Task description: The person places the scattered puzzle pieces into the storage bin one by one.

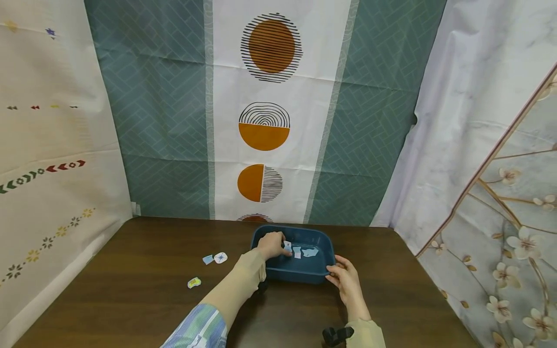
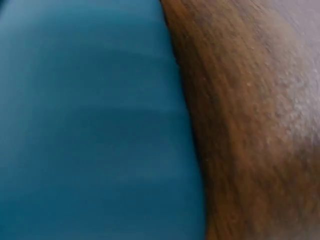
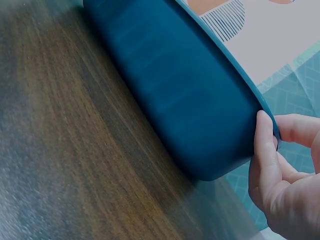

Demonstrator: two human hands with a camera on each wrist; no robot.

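A dark blue plastic tray (image 1: 300, 275) stands on the brown table. My left hand (image 1: 271, 245) reaches over its left side, pinching a small light-blue and white sticker (image 1: 287, 246) between thumb and index finger low inside. To the right of it on the tray floor lie a blue and white sticker (image 1: 297, 252) and a wider pale-blue one (image 1: 310, 253). My right hand (image 1: 344, 279) grips the tray's front right corner, thumb on the outer wall and fingers at the rim, as the right wrist view also shows. Only tray wall and wood appear in the left wrist view.
Left of the tray on the table (image 1: 143, 290) lie a small blue sticker (image 1: 208, 259), a round white sticker with a blue star (image 1: 220, 257) and a yellow-green sticker (image 1: 194, 282). Patterned cloths (image 1: 169, 121) hang behind and on both sides.
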